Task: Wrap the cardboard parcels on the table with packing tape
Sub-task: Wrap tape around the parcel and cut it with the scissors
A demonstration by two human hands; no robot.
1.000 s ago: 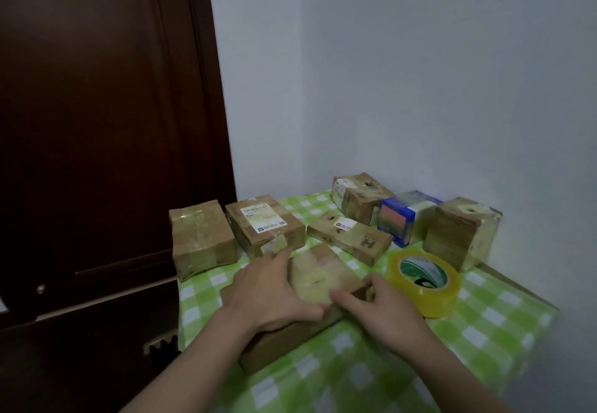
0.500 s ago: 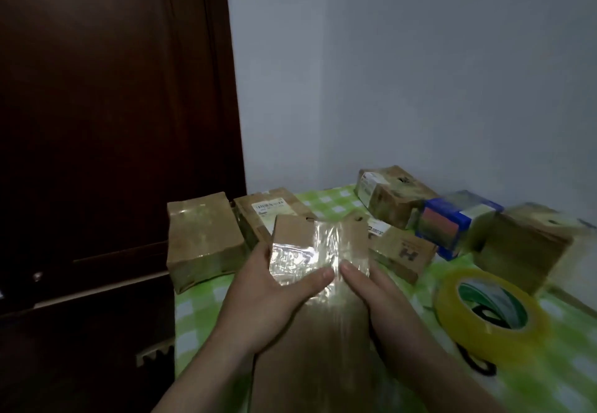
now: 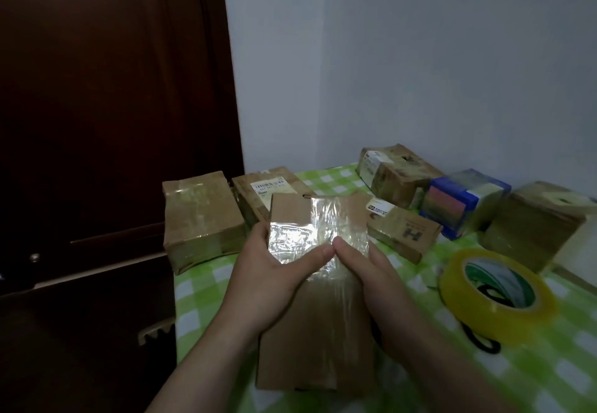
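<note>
A flat brown cardboard parcel (image 3: 318, 325) is held tilted up in front of me, with shiny clear tape across its upper part. My left hand (image 3: 269, 278) grips its left side, thumb lying over the taped face. My right hand (image 3: 374, 278) grips the right side, its thumb meeting the left thumb at the middle. A yellowish roll of packing tape (image 3: 496, 294) lies flat on the green checked tablecloth (image 3: 206, 286) to the right of my hands.
Several taped cardboard parcels stand behind: one at the left edge (image 3: 200, 219), a labelled one (image 3: 268, 191), one marked H (image 3: 403, 231), one by the wall (image 3: 397, 175), a blue box (image 3: 462, 206), a tall box (image 3: 536, 222). Dark wooden door (image 3: 106, 122) left.
The parcel lay flat on the table a second ago; both hands lifted and tilted it upright toward me. Since half a second ago the thumbs have closed together on the taped face.
</note>
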